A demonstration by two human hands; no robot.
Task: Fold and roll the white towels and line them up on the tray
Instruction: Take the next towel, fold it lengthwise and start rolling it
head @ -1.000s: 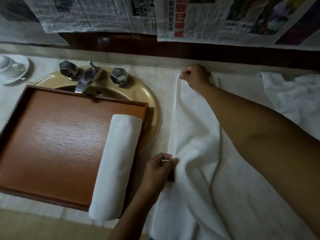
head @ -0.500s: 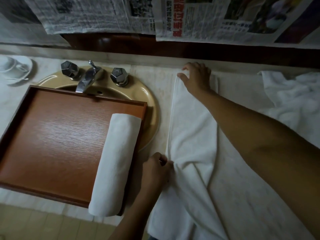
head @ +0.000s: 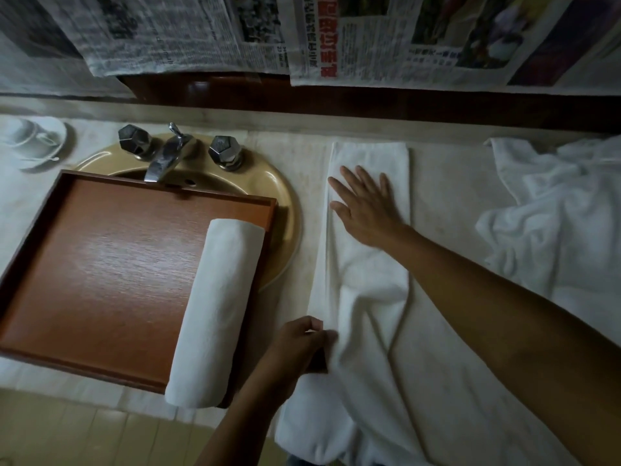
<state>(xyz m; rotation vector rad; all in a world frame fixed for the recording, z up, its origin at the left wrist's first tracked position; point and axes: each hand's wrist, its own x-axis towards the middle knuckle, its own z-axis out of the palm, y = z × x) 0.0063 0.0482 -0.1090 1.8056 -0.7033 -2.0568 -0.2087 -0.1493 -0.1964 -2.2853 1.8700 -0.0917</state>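
1. Towels come first: one rolled towel [head: 215,311] lies finished along the 3 o'clock side of the tray [head: 100,264], its near end poking past the front rim.
2. A second, the half-folded towel [head: 366,297], lies as a long strip on the table [head: 447,196] just beside the sink [head: 282,210], running from 12 to 6 o'clock. Its near half is rumpled, so I'd judge the folding partly done and the rolling not yet begun.
3. The right hand [head: 363,206] lies flat, fingers straight, pressing the 12 o'clock end of that towel. The left hand [head: 299,344] pinches its left edge down toward 6 o'clock.
4. At 3 o'clock of it, apart, sits a crumpled heap [head: 554,213] of white cloth, all untouched work by my reckoning.
5. Count: one tray, one rolled towel, one half-folded towel and two hands. How many towels the heap holds, I cannot tell.
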